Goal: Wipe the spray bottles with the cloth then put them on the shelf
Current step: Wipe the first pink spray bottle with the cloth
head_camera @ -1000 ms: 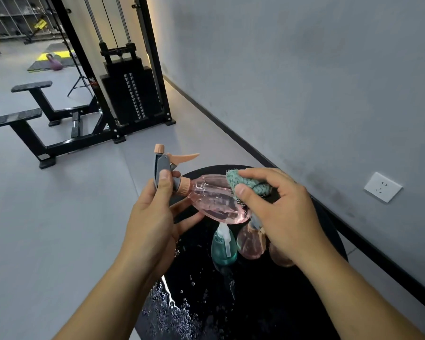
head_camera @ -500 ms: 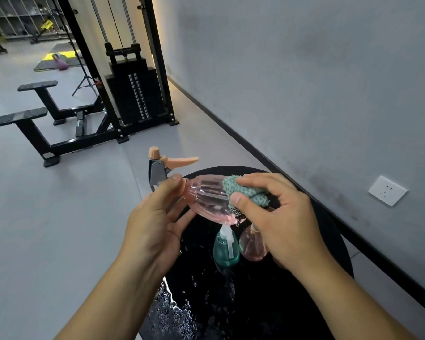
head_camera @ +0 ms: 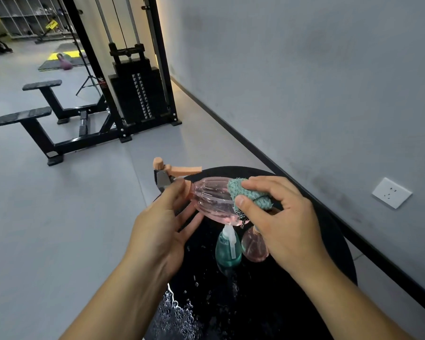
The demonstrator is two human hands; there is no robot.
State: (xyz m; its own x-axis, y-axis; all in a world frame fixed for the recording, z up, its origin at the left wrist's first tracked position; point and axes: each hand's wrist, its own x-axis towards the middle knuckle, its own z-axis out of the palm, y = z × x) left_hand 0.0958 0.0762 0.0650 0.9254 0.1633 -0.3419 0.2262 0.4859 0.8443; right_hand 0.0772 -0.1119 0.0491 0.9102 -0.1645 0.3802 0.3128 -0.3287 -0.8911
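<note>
We hold the pink spray bottle [head_camera: 212, 201] on its side above the black round table [head_camera: 329, 244], our left hand [head_camera: 162, 229] pinching its neck, our right hand [head_camera: 277, 222] gripping the green cloth [head_camera: 249, 196] against its body.

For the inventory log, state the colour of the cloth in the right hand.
Teal green cloth, pinched by the right hand; the head view shows it.

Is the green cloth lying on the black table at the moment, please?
No, the right hand grips the green cloth against the pink spray bottle, above the black table.
</note>
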